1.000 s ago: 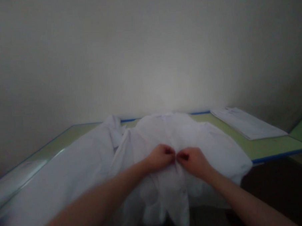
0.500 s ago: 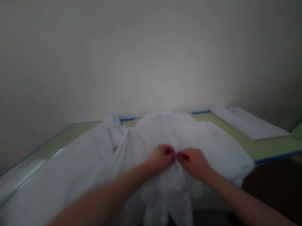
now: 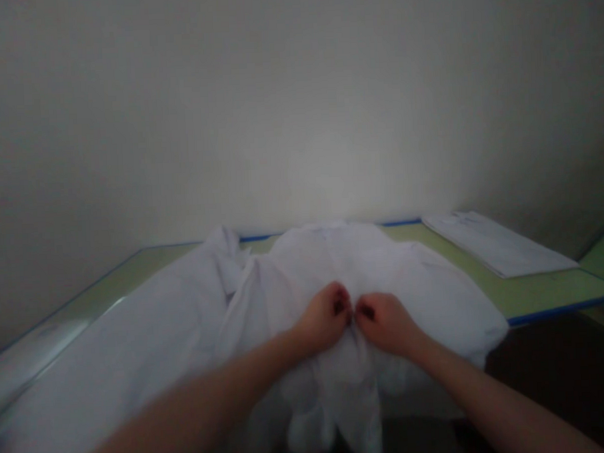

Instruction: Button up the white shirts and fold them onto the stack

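One crumpled white cloth garment [image 3: 425, 294] lay spread over the pale green, blue-edged desk [image 3: 550, 292]. Our left hand [image 3: 322, 319] and right hand [image 3: 386, 323] pinched its middle, fingers [image 3: 340, 301] narrow on fabric. We judged this fine work, needing steady small grips. White papers [image 3: 498, 248] lay well apart.

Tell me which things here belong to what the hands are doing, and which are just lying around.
In hand:
- white garment, pinched at its middle by the left hand and the right hand

Lying about:
- stack of papers, apart from the garment, far right
- green table beneath
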Motion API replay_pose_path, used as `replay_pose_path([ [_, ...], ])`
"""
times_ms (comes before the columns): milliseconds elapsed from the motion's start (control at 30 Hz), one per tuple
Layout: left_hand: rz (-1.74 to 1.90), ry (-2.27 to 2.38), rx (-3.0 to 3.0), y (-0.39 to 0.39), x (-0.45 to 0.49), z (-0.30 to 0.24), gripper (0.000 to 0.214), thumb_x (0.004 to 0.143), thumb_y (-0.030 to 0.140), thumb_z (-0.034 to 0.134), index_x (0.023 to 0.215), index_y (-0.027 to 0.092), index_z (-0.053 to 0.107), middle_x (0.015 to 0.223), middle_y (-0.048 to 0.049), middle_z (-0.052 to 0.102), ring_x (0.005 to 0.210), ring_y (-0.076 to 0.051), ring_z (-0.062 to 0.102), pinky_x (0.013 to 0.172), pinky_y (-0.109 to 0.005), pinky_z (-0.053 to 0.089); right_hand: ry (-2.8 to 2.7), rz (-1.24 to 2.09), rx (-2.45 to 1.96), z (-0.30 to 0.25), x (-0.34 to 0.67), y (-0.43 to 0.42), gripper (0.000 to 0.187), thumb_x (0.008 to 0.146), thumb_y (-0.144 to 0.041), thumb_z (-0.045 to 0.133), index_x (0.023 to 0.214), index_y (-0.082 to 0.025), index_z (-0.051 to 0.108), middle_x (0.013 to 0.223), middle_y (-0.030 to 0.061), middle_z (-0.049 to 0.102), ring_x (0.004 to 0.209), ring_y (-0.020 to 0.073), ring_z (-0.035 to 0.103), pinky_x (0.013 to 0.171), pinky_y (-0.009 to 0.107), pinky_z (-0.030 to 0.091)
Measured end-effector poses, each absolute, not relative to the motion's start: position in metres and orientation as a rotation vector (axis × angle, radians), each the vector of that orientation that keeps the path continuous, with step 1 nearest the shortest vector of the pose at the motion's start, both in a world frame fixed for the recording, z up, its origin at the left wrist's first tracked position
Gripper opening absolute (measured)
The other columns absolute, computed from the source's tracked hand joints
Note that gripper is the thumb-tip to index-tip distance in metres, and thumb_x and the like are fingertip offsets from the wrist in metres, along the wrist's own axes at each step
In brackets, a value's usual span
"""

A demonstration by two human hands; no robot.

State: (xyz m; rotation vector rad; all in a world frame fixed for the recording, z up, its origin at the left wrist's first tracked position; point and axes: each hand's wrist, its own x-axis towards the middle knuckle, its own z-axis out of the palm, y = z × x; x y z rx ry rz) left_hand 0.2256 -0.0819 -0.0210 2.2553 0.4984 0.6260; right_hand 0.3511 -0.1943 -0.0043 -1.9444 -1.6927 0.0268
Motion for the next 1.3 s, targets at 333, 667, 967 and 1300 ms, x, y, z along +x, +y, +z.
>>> replay_pose_path([
  [333,0.526,0.496,2.511,-0.087,0.222,-0.002,0.009,0.077,0.022,0.046,0.081,0.018,0.053,0.071,-0.0005,0.056,0.065,-0.012,0.05,0.058,-0.024,0.036,-1.8,0.394,-1.96,0.005,0.371,-0.186,0.014,0.075,-0.021,0.049,0.073,-0.016,0.061,0.071,0.0027,0.062,0.064,0.0116,0.051,0.059,0.023,0.032],
  [667,0.285,0.271,2.698,-0.113,0.187,0.032,0.044,0.058,0.039,0.07,0.095,0.019,0.057,0.098,-0.0059,0.055,0.09,-0.021,0.053,0.081,-0.032,0.041,-2.006,0.119,-1.837,0.013,0.356,-0.242,0.016,0.068,-0.031,0.065,0.075,-0.017,0.061,0.08,0.0033,0.057,0.078,0.0156,0.049,0.07,0.026,0.033],
  [967,0.13,0.219,2.82,-0.115,0.18,0.028,0.048,0.07,0.039,0.061,0.114,0.021,0.053,0.117,-0.0087,0.053,0.106,-0.025,0.051,0.092,-0.035,0.037,-1.792,0.4,-1.786,0.011,0.389,-0.227,0.017,0.08,-0.032,0.051,0.077,-0.016,0.056,0.071,0.0001,0.055,0.064,0.0108,0.047,0.059,0.022,0.036],
  [1300,-0.106,0.292,3.03,-0.025,0.205,0.003,0.079,0.077,0.069,0.032,0.142,0.029,0.011,0.149,-0.0084,0.004,0.136,-0.029,0.002,0.104,-0.055,0.005,-1.891,0.292,-1.829,0.004,0.437,-0.135,0.016,0.082,-0.026,0.048,0.082,-0.014,0.058,0.081,0.0041,0.059,0.072,0.0135,0.05,0.067,0.024,0.037],
])
